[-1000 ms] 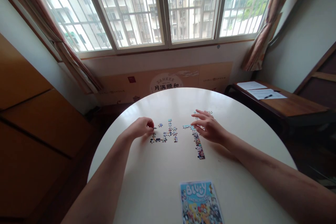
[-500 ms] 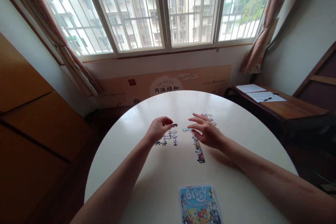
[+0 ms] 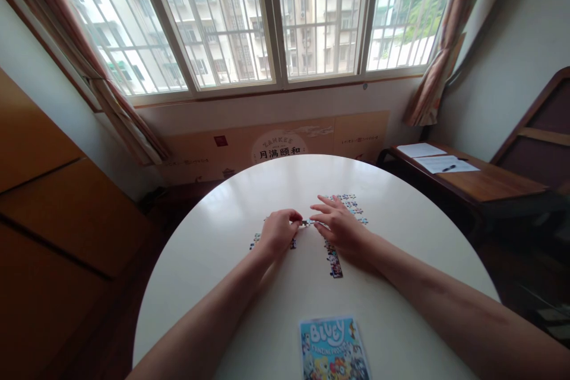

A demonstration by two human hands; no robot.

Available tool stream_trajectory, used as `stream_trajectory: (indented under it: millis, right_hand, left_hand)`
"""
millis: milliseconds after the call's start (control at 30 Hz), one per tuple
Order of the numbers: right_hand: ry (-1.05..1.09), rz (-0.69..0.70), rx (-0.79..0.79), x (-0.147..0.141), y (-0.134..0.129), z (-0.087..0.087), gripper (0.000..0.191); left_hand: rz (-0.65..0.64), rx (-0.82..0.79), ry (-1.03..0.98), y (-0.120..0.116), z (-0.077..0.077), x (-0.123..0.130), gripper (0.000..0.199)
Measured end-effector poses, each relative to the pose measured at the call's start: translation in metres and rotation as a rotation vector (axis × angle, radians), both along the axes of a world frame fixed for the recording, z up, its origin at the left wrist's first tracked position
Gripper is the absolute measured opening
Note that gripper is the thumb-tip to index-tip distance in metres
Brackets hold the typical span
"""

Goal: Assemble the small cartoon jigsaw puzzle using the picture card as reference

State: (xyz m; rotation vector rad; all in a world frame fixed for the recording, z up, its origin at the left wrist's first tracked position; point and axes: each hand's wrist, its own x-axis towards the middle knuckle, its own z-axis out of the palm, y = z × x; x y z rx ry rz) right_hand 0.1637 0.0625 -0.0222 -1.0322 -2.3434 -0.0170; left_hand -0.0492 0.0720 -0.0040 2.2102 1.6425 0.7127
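Note:
My left hand [image 3: 281, 230] pinches a small dark jigsaw piece [image 3: 305, 223] between thumb and fingers, close to the left end of a joined strip of puzzle. My right hand [image 3: 339, 224] rests over that joined puzzle section [image 3: 334, 264], fingers spread, fingertips near the strip's left end. The section runs down toward me from beneath the hand. Loose jigsaw pieces [image 3: 253, 241] lie around and partly under my left hand. More pieces [image 3: 354, 208] are spread beyond my right hand. Whether the pinched piece touches the strip, I cannot tell.
A blue picture card [image 3: 333, 347] reading "Bluey" lies at the near side of the round white table [image 3: 258, 332]. Right of it stands a wooden side table [image 3: 503, 181] with papers [image 3: 445, 164] and pens. A barred window is ahead.
My left hand has moved right and slightly nearer with the dark piece, up to the strip's left end. My right hand has shifted only a little, its fingers still spread.

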Motion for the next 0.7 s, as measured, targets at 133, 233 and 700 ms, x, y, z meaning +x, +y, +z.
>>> stream_trajectory:
  millis: [133,233,700]
  right_hand:
    - [-0.036,0.024,0.001,-0.0023,0.0014,-0.0002,0.022]
    - [-0.057,0.025,-0.002,-0.0026,0.0006,0.0006,0.023]
    - [-0.056,0.027,-0.015,-0.0012,0.0027,-0.0031,0.024]
  left_hand:
    - [0.019,0.019,0.064,-0.0019,0.0040,0.0021,0.020]
    - [0.019,0.035,0.105,-0.0021,0.0069,0.0034,0.022]
    - [-0.030,0.127,0.275,-0.0005,0.0064,0.0029,0.019]
